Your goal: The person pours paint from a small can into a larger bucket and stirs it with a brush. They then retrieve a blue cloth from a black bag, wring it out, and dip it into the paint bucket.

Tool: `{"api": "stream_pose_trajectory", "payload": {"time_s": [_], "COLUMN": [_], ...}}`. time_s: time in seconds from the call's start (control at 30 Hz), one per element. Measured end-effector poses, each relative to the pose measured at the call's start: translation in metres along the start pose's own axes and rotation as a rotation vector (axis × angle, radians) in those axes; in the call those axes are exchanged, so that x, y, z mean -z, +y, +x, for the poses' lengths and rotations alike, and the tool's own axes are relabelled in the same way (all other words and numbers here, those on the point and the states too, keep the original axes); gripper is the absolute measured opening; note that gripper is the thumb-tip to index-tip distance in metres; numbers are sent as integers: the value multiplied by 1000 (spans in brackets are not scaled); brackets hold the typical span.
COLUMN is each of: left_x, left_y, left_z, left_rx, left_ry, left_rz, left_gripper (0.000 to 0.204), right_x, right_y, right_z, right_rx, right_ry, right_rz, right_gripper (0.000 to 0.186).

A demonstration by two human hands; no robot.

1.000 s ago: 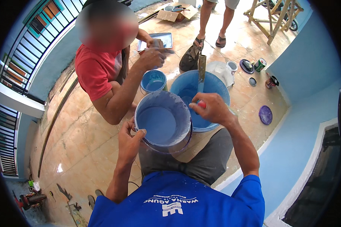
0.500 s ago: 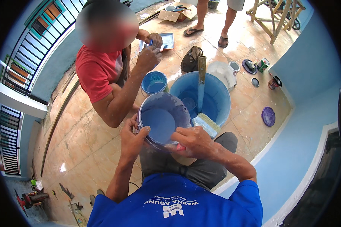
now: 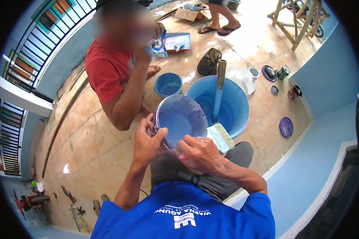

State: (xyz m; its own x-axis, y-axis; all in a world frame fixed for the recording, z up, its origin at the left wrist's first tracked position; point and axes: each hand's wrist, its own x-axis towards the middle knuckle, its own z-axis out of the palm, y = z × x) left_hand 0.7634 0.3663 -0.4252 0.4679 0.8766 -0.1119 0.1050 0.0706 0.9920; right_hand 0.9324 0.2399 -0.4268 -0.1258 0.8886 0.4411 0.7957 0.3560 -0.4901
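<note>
The left hand (image 3: 146, 140) is clamped on the near-left rim of a pail (image 3: 194, 114), thumb toward the opening; the right hand (image 3: 199, 153) is closed around the handle of a brush (image 3: 221, 137). The pail is above the lap, just in front of the tub (image 3: 240, 104); the brush head sits right of the pail. With pale blue paint inside, the pail is probably stiff but weighty and slippery where wet, so a firm rim grip suits it. The brush looks light, its bristles soft; its handle is the place to hold. Counted nearby: one held pail, one brush, one tub, one stick (image 3: 219, 87) leaning in it, one smaller bucket (image 3: 160, 85).
</note>
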Motion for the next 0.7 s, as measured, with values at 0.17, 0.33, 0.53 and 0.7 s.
{"api": "stream_pose_trajectory", "payload": {"time_s": [0.17, 0.33, 0.53, 0.7], "left_x": [-4, -14, -25, -30], "left_y": [4, 9, 20, 23], "left_z": [2, 10, 17, 25], "left_rx": [78, -19, -44, -79], "left_ry": [4, -3, -26, -17], "left_rz": [22, 36, 92, 211], "left_gripper": [31, 33, 34, 33], "right_x": [2, -7, -10, -4], "right_y": [-11, -16, -22, -24], "right_z": [-6, -14, -17, -17], "right_rx": [-102, -243, -297, -353], "right_ry": [108, 157, 212, 197], "right_rz": [54, 35, 10, -2], "right_gripper": [31, 33, 32, 32]}}
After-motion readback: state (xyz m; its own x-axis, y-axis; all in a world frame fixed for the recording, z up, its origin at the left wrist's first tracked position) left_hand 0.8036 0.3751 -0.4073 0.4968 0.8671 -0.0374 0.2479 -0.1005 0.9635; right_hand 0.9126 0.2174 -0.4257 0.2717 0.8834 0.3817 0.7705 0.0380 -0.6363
